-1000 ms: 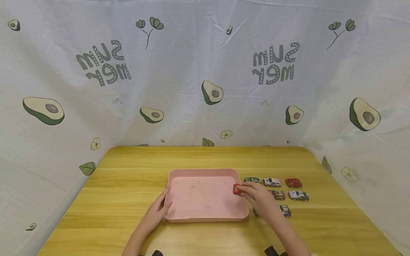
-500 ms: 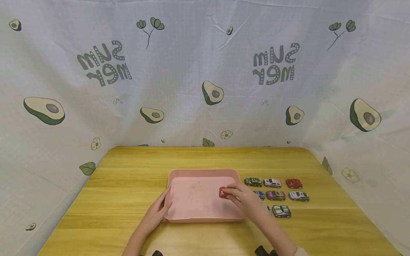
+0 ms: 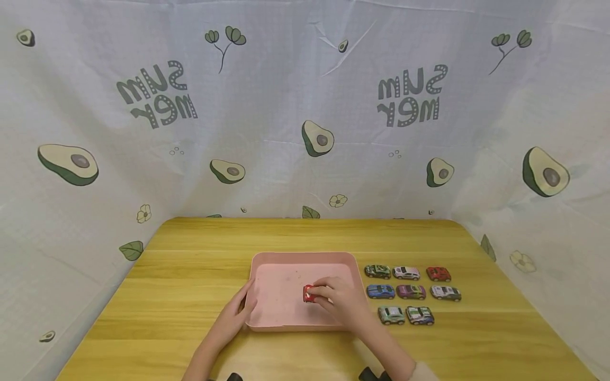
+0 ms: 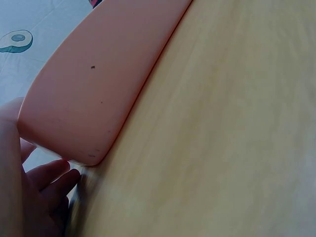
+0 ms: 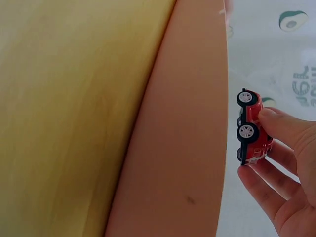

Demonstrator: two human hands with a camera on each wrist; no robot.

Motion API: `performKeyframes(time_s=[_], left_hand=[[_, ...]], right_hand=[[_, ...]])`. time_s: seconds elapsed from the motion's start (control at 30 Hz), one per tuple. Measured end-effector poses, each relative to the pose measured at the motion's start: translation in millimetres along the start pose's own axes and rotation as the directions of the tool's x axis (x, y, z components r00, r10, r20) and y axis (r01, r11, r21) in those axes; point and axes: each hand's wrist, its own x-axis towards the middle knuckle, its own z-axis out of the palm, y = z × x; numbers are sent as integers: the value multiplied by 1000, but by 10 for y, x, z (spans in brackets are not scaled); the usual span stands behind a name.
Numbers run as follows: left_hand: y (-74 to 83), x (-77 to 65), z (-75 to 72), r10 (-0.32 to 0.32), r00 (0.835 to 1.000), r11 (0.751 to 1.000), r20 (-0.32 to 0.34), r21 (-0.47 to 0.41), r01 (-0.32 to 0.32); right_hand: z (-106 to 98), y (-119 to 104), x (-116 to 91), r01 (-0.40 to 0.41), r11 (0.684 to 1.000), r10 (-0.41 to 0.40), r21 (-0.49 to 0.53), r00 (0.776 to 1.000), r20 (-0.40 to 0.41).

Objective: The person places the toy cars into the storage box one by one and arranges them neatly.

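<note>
A small red toy car is pinched in my right hand above the middle of the pink tray. The right wrist view shows the toy car held by its body between thumb and fingers, with its white-hubbed wheels facing the camera. My left hand holds the tray's left side, thumb over the rim and fingers along the outer wall. Seen from the left wrist, the fingers lie by the tray's lower corner, next to the outer wall.
Right of the tray, several toy cars stand in loose rows: a green one, a blue one, a purple one and another red one among them. A printed cloth hangs behind the wooden table.
My right hand has carried the red toy car leftward from the tray's right edge to over its middle, uncovering the cars on the right. My left hand has stayed on the tray.
</note>
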Motion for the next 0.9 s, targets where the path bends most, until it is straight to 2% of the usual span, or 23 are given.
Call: performKeyframes(time_s=[0.23, 0.63, 0.9], left_hand=[[-3, 8, 1, -3, 1000, 1000, -12, 14, 4], [3, 1, 1, 0, 1000, 1000, -12, 21, 0], [6, 0, 5, 9, 1000, 999, -18, 42, -8]], right_hand=[[111, -186, 65, -84, 996, 79, 36, 989, 128], [343, -395, 164, -111, 992, 97, 67, 977, 192], [431, -433, 187, -194, 974, 150, 117, 938, 314]])
